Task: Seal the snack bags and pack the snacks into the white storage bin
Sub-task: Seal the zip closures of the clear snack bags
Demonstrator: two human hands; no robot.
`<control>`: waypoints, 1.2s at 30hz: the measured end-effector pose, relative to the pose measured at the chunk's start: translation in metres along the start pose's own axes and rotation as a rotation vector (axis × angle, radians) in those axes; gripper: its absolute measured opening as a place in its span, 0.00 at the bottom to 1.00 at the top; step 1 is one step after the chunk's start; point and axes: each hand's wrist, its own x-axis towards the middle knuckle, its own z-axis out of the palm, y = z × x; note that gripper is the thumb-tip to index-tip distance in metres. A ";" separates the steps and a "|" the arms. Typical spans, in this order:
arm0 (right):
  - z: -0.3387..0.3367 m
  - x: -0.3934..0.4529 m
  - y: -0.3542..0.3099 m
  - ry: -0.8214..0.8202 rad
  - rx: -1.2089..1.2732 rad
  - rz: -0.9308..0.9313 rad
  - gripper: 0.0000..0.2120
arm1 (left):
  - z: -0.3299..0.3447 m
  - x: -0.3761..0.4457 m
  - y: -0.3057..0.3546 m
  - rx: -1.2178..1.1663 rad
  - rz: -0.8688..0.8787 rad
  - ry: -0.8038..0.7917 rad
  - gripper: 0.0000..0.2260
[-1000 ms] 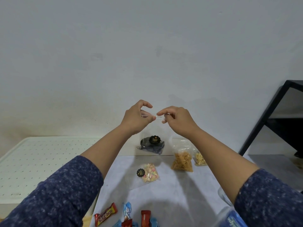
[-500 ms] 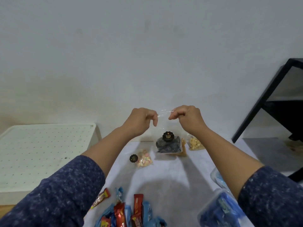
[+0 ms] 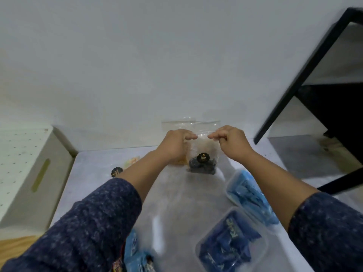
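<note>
Against wall: snack bag (image 3: 202,146) top seemingly pinched between both hands' fingers (image 3: 191,136).

I see the snack bag (image 3: 202,154) far centre on the worktop (image 3: 176,193), a second bag (image 3: 131,160) left of it. Two tubs sit right: one (image 3: 253,197) mid, one (image 3: 229,242) nearer. Wrapped snacks (image 3: 135,252) near edge. Storage bin (image 3: 29,173) left of the worktop, shelf frame (image 3: 306,71) far right.

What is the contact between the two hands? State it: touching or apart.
Apart. The head view shows the left hand and right hand pinching the clear snack bag, with bare plastic between their fingertips.
</note>
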 end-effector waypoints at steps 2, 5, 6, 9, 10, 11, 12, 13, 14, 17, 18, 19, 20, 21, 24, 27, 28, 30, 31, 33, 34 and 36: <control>-0.002 0.010 0.017 -0.015 -0.018 0.015 0.16 | 0.013 0.017 0.000 -0.012 -0.024 -0.017 0.19; -0.003 0.026 0.033 -0.028 -0.047 0.024 0.15 | 0.027 0.038 0.000 -0.005 -0.033 -0.025 0.19; -0.003 0.031 0.037 -0.034 -0.053 0.026 0.15 | 0.029 0.045 0.001 0.005 -0.034 -0.022 0.19; -0.005 0.044 0.042 -0.055 -0.070 0.036 0.15 | 0.033 0.059 0.000 0.039 -0.037 -0.011 0.21; -0.006 0.047 0.043 -0.063 -0.072 0.038 0.15 | 0.034 0.062 0.000 0.045 -0.039 -0.003 0.21; -0.007 0.049 0.043 -0.073 -0.078 0.037 0.15 | 0.035 0.064 -0.001 0.042 -0.047 0.006 0.21; -0.007 0.050 0.043 -0.082 -0.084 0.034 0.15 | 0.035 0.065 -0.002 0.036 -0.056 0.014 0.21; -0.007 0.051 0.043 -0.088 -0.085 0.034 0.15 | 0.035 0.065 -0.002 0.026 -0.063 0.023 0.21; -0.007 0.051 0.043 -0.089 -0.086 0.030 0.15 | 0.035 0.064 -0.002 0.014 -0.066 0.034 0.21; -0.005 0.049 0.034 -0.020 -0.106 -0.012 0.14 | 0.028 0.056 -0.003 -0.018 -0.057 0.087 0.19; -0.003 0.047 0.029 0.028 -0.110 -0.036 0.14 | 0.023 0.052 -0.006 -0.024 -0.053 0.103 0.19; 0.000 0.046 0.021 0.074 -0.110 -0.060 0.14 | 0.018 0.048 -0.010 -0.027 -0.053 0.119 0.18; 0.004 0.043 0.012 0.109 -0.105 -0.080 0.14 | 0.011 0.042 -0.015 -0.026 -0.055 0.136 0.17; 0.008 0.041 0.002 0.126 -0.089 -0.096 0.14 | 0.004 0.035 -0.023 -0.017 -0.058 0.156 0.16; 0.031 0.035 -0.029 0.095 -0.019 -0.138 0.14 | -0.022 0.007 -0.054 0.036 -0.097 0.194 0.15; 0.069 0.027 -0.058 0.026 0.042 -0.154 0.15 | -0.047 -0.026 -0.096 0.096 -0.200 0.178 0.15; 0.084 0.024 -0.066 -0.006 0.050 -0.154 0.16 | -0.054 -0.038 -0.111 0.105 -0.243 0.165 0.15; 0.116 0.016 -0.079 -0.068 0.048 -0.169 0.17 | -0.066 -0.061 -0.140 0.115 -0.336 0.131 0.17; 0.133 0.012 -0.084 -0.090 0.032 -0.202 0.18 | -0.069 -0.072 -0.154 0.132 -0.388 0.105 0.18; 0.166 0.005 -0.091 -0.151 0.001 -0.259 0.19 | -0.071 -0.093 -0.181 0.159 -0.497 0.044 0.22; 0.182 0.002 -0.095 -0.194 -0.008 -0.264 0.20 | -0.070 -0.103 -0.191 0.155 -0.547 0.016 0.24; 0.212 -0.002 -0.103 -0.274 -0.025 -0.264 0.24 | -0.065 -0.118 -0.211 0.130 -0.598 -0.016 0.30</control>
